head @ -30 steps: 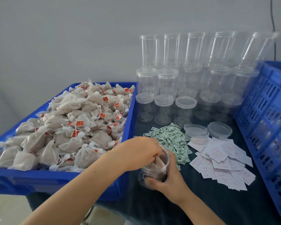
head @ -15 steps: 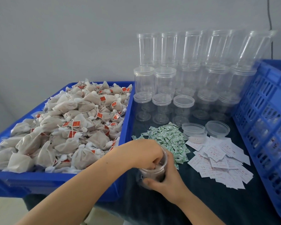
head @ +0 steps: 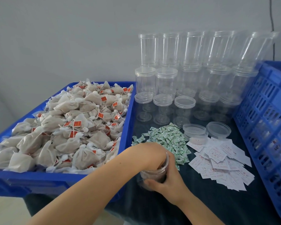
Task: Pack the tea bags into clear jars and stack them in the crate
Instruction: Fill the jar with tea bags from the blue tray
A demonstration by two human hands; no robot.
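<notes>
**Jar held at table's near edge**

Right hand [head: 166,181] grips clear jar [head: 154,174] on dark cloth, hemmed between blue tray [head: 55,179] and sachet pile [head: 167,140]. Left hand [head: 150,153] covers the mouth, fingers inside; grip unclear. Tray heaped with tea bags [head: 63,127]. Blue crate [head: 266,111] right; empty jars [head: 182,75] behind.

A plain grey wall [head: 71,38] rises behind the bench [head: 201,208], which wears a dark cloth; a black cable [head: 272,21] hangs at right.
</notes>
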